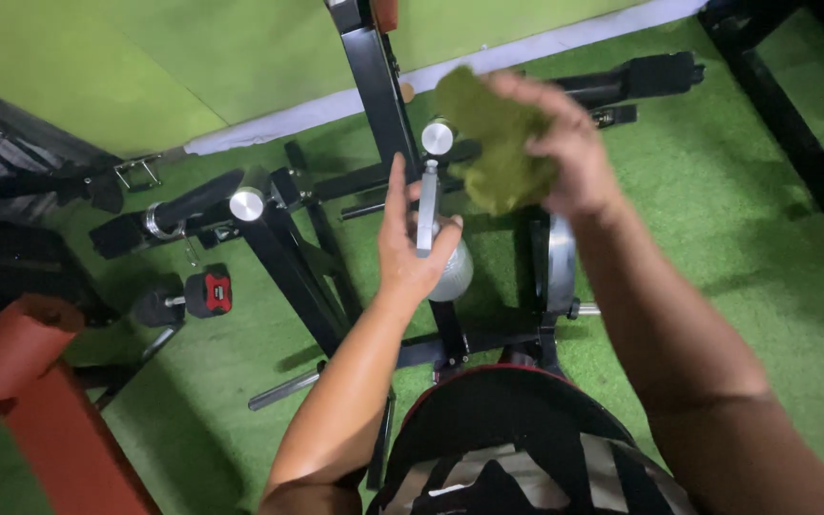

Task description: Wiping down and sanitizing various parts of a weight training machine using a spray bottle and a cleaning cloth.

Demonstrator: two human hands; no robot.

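While the left hand [410, 250] is closing its grip around a silver bar [426, 205], the right hand [565, 148] is clutching a green cloth [493, 143] just beside it.

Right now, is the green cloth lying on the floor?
No, the right hand holds the green cloth up above the machine.

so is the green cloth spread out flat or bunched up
Bunched up. The olive green cloth sits crumpled in a wad in the right hand, fingers curled over its top; no flat spread edge shows.
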